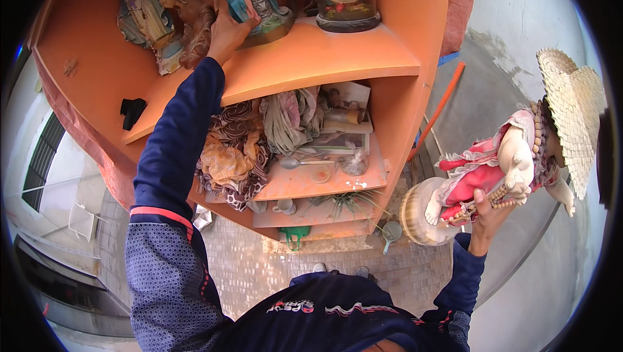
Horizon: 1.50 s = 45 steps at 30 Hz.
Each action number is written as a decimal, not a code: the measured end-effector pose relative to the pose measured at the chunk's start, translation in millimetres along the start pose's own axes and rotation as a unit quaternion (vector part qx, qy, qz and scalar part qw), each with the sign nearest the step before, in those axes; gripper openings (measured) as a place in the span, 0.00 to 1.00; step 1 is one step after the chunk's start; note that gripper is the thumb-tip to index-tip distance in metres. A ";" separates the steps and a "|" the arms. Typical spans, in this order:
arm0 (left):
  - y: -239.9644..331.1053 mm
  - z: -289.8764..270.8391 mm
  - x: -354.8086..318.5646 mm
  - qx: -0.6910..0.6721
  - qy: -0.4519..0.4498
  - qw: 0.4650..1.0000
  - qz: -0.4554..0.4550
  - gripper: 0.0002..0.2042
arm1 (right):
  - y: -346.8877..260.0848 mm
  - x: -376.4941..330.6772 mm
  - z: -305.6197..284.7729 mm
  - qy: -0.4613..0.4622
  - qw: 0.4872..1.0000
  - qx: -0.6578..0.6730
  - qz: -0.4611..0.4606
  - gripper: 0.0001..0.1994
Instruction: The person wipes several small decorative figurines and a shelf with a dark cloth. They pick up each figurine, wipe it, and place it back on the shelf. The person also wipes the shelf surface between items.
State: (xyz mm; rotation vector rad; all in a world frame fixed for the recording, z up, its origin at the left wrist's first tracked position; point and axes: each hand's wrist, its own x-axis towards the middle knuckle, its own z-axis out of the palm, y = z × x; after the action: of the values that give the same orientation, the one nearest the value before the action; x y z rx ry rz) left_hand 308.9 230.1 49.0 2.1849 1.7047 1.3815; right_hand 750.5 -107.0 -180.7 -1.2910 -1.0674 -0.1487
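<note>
This looks to me like someone's home — more a paved patio or passage than a room, though I can't tell whether it's roofed. Grey block paving (243,248) runs underfoot, a roughly plastered wall (525,8) rises on the right, and a barred window (44,154) and white chair (82,222) stand off to the left. The orange shelf unit (425,34) speaks of a household too: painted figurines (263,5) above, bundled cloths (233,157), a spoon (290,163) and a mug (284,207) below.
</note>
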 end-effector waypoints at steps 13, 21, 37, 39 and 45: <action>-34.5 17.0 51.7 0.150 0.048 0.988 -0.005 0.48 | -5.2 -1.7 -8.2 0.029 0.995 0.062 0.066 0.34; -42.5 27.4 60.5 0.170 0.062 0.983 0.019 0.47 | -8.7 -3.0 -9.9 0.000 0.993 0.041 0.112 0.46; 19.3 -24.9 31.0 0.253 -0.056 0.949 0.179 0.27 | -94.4 38.6 27.5 -0.048 0.963 0.246 0.097 0.48; 22.8 -25.0 30.0 0.179 -0.046 0.935 0.303 0.22 | -109.1 39.1 37.1 -0.046 0.961 0.261 0.086 0.48; 28.4 22.1 116.0 0.006 -0.220 0.972 0.087 0.21 | -148.3 34.4 57.0 -0.012 0.967 0.253 0.025 0.49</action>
State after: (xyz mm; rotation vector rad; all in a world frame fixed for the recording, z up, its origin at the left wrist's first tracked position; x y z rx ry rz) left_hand 344.4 321.5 120.7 2.4593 1.3918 0.8179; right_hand 644.3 -94.3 -58.4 -0.8567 -1.0092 0.1703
